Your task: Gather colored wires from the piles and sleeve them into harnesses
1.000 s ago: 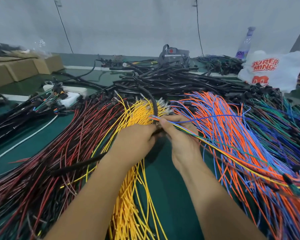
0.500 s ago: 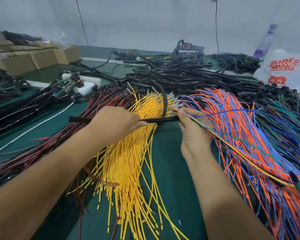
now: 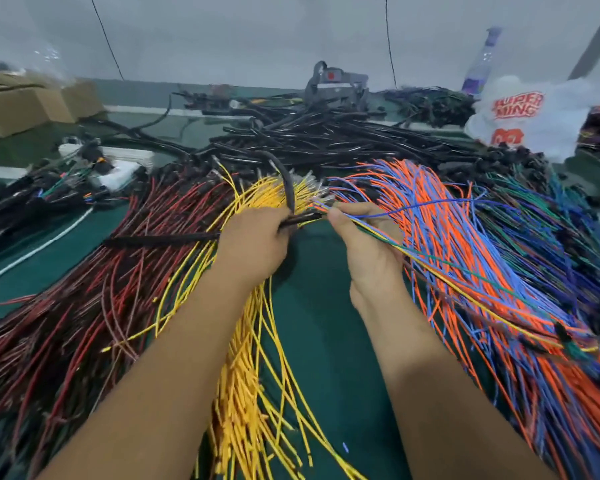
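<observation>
My left hand (image 3: 253,245) grips a black sleeve (image 3: 160,240) that sticks out to the left over the red and black wires (image 3: 84,306). My right hand (image 3: 368,247) pinches a thin bundle of yellow, green, blue and orange wires (image 3: 465,285) which trails off to the lower right. The bundle's metal-tipped ends meet the sleeve's open end between my two hands. A yellow wire pile (image 3: 250,393) runs under my left forearm. An orange and blue wire pile (image 3: 482,271) lies under and right of my right hand.
A heap of black sleeves (image 3: 326,140) fills the back middle of the green table (image 3: 319,341). Dark green and blue wires (image 3: 568,230) lie far right. A white plastic bag (image 3: 527,116) and bottle (image 3: 480,64) stand back right, cardboard boxes (image 3: 25,105) back left, finished harnesses (image 3: 49,195) left.
My left hand slid right along the black sleeve toward my right hand, so more sleeve now sticks out to its left. The wire ends and the sleeve mouth are closer together.
</observation>
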`<state>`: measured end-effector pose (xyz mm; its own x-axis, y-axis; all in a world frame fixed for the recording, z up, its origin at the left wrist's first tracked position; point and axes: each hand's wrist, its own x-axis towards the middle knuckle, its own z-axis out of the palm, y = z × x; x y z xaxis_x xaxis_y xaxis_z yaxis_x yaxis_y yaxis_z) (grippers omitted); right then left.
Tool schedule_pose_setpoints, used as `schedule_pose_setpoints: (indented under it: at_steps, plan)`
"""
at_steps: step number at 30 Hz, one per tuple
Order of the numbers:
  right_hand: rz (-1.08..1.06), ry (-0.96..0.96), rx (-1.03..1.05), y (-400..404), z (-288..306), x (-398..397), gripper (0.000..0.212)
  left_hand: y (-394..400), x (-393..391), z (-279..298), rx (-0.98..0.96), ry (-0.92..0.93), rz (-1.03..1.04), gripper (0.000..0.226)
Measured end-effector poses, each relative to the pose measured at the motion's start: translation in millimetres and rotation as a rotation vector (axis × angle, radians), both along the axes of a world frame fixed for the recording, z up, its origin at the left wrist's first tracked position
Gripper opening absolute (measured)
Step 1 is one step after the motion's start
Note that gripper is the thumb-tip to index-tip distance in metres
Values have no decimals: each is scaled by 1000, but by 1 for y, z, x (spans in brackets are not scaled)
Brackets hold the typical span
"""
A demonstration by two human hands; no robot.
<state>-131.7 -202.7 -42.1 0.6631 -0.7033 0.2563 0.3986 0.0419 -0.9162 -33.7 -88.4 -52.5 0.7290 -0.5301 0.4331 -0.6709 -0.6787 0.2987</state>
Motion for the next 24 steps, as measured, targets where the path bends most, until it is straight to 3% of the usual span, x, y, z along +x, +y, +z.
schedule_pose_setpoints:
  at_steps: [3, 6, 10, 13, 17, 20, 22, 24]
  plan:
    - [-2, 21, 28, -3, 0, -1, 15, 1, -1, 4, -243, 211, 87, 12]
    - [74, 65, 28, 0, -1, -1, 19, 3, -3, 7, -392, 330, 121, 17]
    - [81, 118, 31, 1, 0, -1, 17, 4, -4, 9, -148, 44, 154, 26]
    - [69, 127, 34, 2, 1, -1, 15, 6, -1, 10, -27, -185, 154, 18]
    - [56, 129, 15, 3, -1, 0, 15, 4, 1, 9, -154, 99, 145, 8]
    - [46, 135, -8, 2, -2, 3, 16, 6, 3, 13, -323, 157, 194, 31]
    - [47, 139, -37, 2, -2, 2, 16, 6, 1, 16, -474, 267, 72, 37]
    - [60, 131, -64, 5, -3, 1, 14, 4, -4, 20, -625, 464, -114, 27]
